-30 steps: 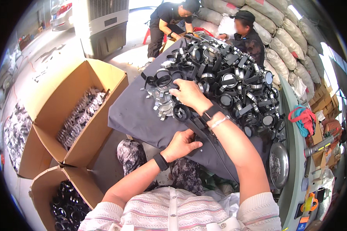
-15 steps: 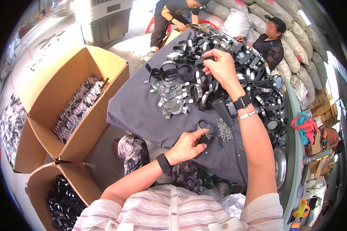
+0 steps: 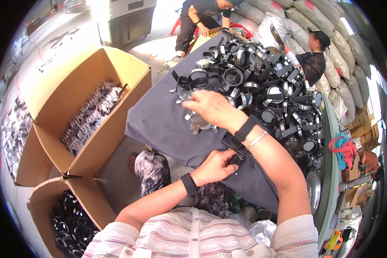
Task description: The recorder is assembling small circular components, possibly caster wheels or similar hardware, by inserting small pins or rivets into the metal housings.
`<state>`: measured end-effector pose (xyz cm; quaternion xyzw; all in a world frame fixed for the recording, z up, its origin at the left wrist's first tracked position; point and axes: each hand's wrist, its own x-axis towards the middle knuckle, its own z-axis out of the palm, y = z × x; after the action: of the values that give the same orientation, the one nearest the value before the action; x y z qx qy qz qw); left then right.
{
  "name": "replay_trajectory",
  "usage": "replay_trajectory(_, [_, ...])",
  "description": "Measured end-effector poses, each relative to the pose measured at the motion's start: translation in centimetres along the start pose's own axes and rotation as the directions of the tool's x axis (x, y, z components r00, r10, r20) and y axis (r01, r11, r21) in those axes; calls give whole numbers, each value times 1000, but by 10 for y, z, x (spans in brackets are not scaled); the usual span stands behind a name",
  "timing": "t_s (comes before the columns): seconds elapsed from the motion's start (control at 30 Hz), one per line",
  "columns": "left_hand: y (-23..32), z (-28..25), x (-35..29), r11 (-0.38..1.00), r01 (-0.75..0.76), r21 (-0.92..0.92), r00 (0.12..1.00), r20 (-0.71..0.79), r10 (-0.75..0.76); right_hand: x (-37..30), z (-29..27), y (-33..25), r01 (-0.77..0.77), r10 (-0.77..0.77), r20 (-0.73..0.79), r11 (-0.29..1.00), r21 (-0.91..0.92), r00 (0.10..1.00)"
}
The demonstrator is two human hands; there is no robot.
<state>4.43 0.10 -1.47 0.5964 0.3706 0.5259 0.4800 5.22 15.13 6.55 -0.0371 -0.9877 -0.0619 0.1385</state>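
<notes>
My left hand [image 3: 216,167] is closed on a black ring [image 3: 236,158] low on the grey cloth, thumb and fingers pinching its edge; my right forearm partly hides it. Above and to the left, my right hand [image 3: 213,111] reaches with its fingers stretched out over a pile of flat, silvery discs [image 3: 198,124] with small tabs. Its fingertips are slightly blurred, and I see nothing held between them. Behind the right hand lies a large heap of black and silver rings [image 3: 268,92] with black tabs.
Grey cloth [image 3: 159,122] covers the work surface. On the left stand a cardboard box [image 3: 51,112] of clear-wrapped parts and a lower box [image 3: 41,204] of black rings. Two people sit beyond the heap, near stacked sacks [image 3: 339,56]. A metal bowl [image 3: 314,191] sits at the right.
My right hand has moved left and nearer, from the ring heap to the discs. My left hand stays low with the black ring. The person at right now has a dark object raised.
</notes>
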Motion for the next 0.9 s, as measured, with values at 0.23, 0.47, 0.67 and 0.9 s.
replay_trajectory(0.23, [8, 3, 2, 1000, 14, -16, 1000, -13, -14, 9, 8, 3, 172, -138, 253, 978, -117, 958])
replay_trajectory(0.47, [-1, 4, 0, 988, 24, -154, 999, 32, -19, -22, -54, -20, -139, 265, -164, 832, 538, 950])
replay_trajectory(0.67, [-5, 2, 1, 986, 73, -153, 997, 32, -69, -121, -82, -44, -383, 773, -242, 528, 758, 586])
replay_trajectory(0.9, [6, 7, 1, 987, 103, -126, 995, 2, -104, -166, -41, -94, -450, 814, -422, 575, 683, 400])
